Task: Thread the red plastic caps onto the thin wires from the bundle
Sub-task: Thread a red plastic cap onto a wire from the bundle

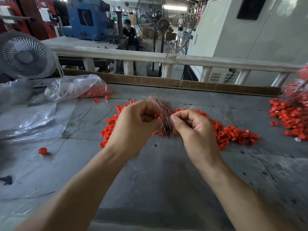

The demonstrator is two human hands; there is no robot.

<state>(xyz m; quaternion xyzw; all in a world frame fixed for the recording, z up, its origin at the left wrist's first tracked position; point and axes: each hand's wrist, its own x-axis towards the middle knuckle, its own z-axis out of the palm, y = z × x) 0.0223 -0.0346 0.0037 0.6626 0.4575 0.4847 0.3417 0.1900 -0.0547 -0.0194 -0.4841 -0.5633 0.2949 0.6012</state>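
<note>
Above the loose heap of red caps (233, 133) on the grey table (158, 180), your left hand (135, 125) pinches one red cap (158, 116) against the wire bundle (164, 117). Your right hand (194, 129) is curled against the bundle's other side, thumb touching the strands. No writing readable anywhere. Left of the bundle lies a clear bag of caps (78, 88), a desk fan (25, 55) beyond; right of it, another red pile (290, 117).

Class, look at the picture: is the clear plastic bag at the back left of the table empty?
No, the clear plastic bag lies on its side with red caps showing inside it.
</note>
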